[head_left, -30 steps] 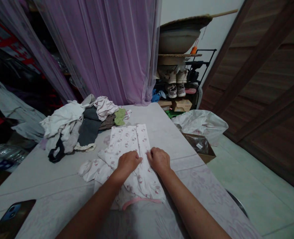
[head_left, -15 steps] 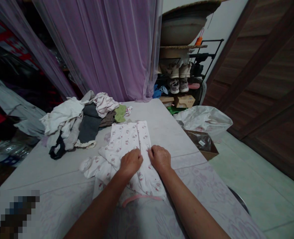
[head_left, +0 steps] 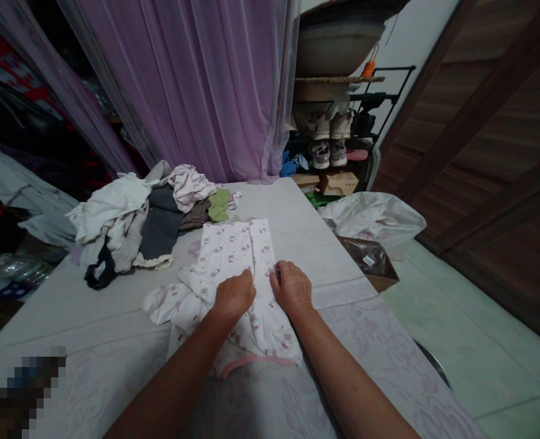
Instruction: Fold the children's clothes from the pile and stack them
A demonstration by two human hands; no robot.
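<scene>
Head view, looking down over both forearms. The left hand (head_left: 234, 297) and right hand (head_left: 292, 288) lay palm down on a white baby garment (head_left: 233, 256) with a small pink print and pink trim at the hem; it spread ahead of and beneath both grips. Left grip open, fingers (head_left: 245, 282) slightly curled at the garment's centre fold. Right grip open too, fingertips (head_left: 280, 268) on the cloth just beside that fold. No pinch visible on either side; a narrow gap separated the hands. One bunched part of the garment stuck out left of the left grip.

Surface below was a pale sheet (head_left: 316, 238) with a faint floral band, bed or worktop, could not tell which. Ahead and left of the grips, a heap of clothes (head_left: 146, 213) in white, grey, black and green sat near the garment.

Right of the grips, past the sheet's edge: an open cardboard box (head_left: 382, 282) holding a brown plastic-wrapped packet (head_left: 361, 256) with a small white label, too small to read. A white plastic bag (head_left: 373, 216) lay just behind it.

Farther ahead, a black metal shoe rack (head_left: 389, 91) carried shoes (head_left: 327, 152), with a large basin (head_left: 338, 52) above.
</scene>
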